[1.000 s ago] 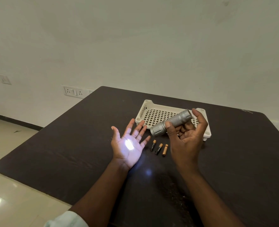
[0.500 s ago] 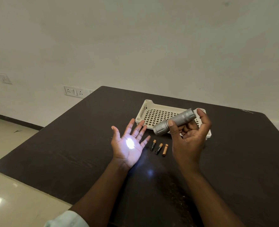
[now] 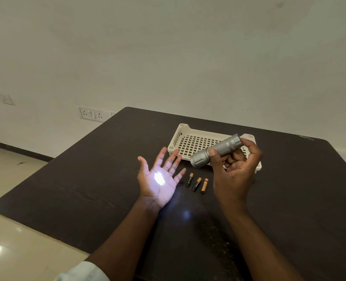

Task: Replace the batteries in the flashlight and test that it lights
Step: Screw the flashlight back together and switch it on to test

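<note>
The right hand (image 3: pixel 234 175) has its grip clamped round the silver flashlight (image 3: pixel 215 151), thumb on the barrel, holding it above the tabletop (image 3: pixel 86 189) in front of the cream basket (image 3: pixel 180 136). The lens points down-left, and there's a bright white spot on the palm of the left hand (image 3: pixel 160 179), fingers spread apart, holding nothing. Three batteries (image 3: pixel 196 183) lie side by side between the two hands.
</note>
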